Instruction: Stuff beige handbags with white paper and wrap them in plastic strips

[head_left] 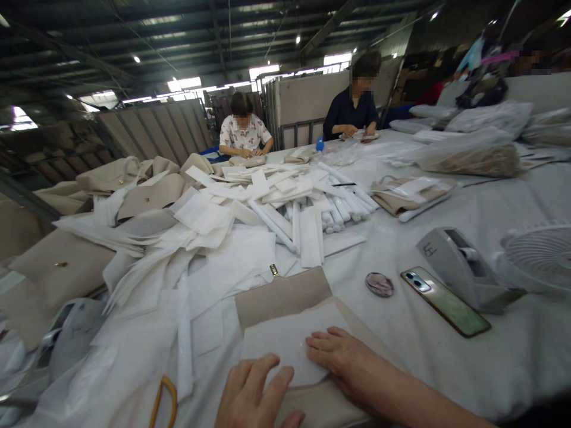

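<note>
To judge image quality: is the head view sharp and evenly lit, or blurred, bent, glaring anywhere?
Head view: left hand, right hand and white sheet sharp; skylights blown out, roof dark; fan at the right edge stretched by the lens.

Only one mark close to legible: dark handwritten strokes on the slanted grey side of the tape dispenser point(446, 264), right of centre, just beyond the phone point(446, 302); shaped like an "H" or a "14", hard to say which. Faint pen scribble on a grey plastic bag point(80, 333) at near left, too blurred to read. Small metal plate point(273, 270) at the far edge of the beige bag point(285, 291), near centre; engraving, if any, too small to make out. Nothing else readable.
</note>
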A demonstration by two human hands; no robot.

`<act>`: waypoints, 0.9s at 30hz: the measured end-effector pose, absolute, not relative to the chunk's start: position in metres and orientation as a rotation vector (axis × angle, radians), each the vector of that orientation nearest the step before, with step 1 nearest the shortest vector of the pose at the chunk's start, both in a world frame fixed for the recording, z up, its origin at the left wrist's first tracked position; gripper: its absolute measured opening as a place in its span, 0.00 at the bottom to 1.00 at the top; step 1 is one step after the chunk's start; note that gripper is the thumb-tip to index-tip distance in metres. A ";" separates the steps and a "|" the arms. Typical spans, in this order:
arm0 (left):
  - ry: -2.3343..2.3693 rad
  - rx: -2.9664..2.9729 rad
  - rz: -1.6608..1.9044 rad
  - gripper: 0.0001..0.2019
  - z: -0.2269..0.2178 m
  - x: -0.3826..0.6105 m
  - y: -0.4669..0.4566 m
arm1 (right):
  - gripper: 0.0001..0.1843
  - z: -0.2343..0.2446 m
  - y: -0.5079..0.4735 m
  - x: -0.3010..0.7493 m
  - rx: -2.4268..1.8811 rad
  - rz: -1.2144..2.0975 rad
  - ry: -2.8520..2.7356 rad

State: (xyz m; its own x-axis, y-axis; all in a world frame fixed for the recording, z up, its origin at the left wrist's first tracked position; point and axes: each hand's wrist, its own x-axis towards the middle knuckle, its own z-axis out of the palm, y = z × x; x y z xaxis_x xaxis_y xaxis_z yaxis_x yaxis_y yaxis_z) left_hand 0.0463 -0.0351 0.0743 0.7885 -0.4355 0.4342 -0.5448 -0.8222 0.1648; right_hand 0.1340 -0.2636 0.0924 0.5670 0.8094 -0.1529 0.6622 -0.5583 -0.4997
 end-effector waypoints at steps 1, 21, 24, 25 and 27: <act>-0.816 2.751 0.493 0.21 0.081 0.054 -0.037 | 0.23 0.091 -0.264 0.135 -2.413 0.532 -1.199; -0.627 2.493 -1.065 0.24 0.042 0.084 -0.072 | 0.26 0.073 -0.279 0.130 -2.313 0.711 -1.194; -0.638 2.469 -1.069 0.25 0.032 0.084 -0.070 | 0.26 0.058 -0.280 0.128 -2.324 0.688 -1.198; -0.654 2.462 -1.067 0.25 0.027 0.083 -0.069 | 0.25 0.052 -0.280 0.127 -2.332 0.671 -1.195; -0.695 2.455 -1.054 0.26 0.017 0.082 -0.067 | 0.23 0.043 -0.280 0.125 -2.349 0.656 -1.194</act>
State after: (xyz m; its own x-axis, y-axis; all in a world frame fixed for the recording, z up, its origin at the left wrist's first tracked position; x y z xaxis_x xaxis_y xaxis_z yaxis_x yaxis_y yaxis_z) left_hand 0.0821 -0.0667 0.0173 0.5970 -0.5736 -0.5609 -0.2897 -0.8061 0.5161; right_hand 0.1254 -0.2799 0.0427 0.5188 0.8267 -0.2177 0.6270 -0.5410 -0.5605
